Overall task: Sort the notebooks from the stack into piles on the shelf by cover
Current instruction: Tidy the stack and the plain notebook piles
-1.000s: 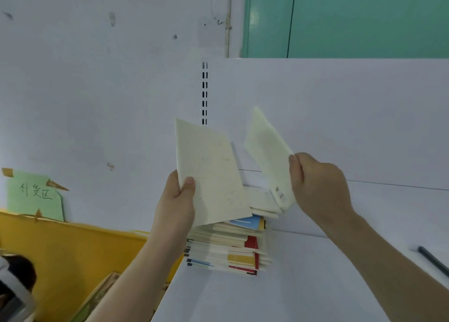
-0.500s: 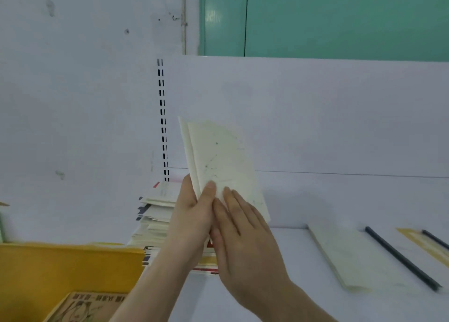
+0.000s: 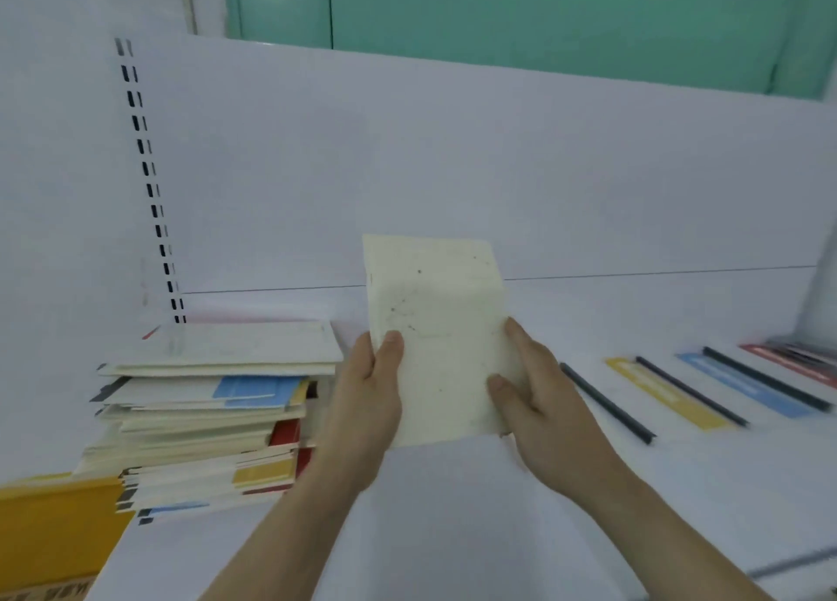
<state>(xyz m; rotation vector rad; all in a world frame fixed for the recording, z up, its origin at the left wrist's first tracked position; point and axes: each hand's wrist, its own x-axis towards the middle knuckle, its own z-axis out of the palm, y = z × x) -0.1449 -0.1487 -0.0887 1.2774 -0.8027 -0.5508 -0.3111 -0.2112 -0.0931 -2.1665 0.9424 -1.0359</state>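
The cream notebook (image 3: 435,337), half a second ago gripped by the left hand (image 3: 369,401) with the right hand (image 3: 539,401) flat on its cover, is now held upright at frame centre by both, fingers clamped on its left and right edges above the white shelf (image 3: 453,510). The view has swung right: the stack (image 3: 213,414) sits lower left, beside a yellow bin (image 3: 54,528). Yellow, blue and red notebooks (image 3: 733,383) with dark spines lie at right, blurred.

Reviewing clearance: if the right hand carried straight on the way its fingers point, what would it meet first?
The right hand points up-left across the cream notebook it grips; beyond lies probably the left hand, though depth is unclear.
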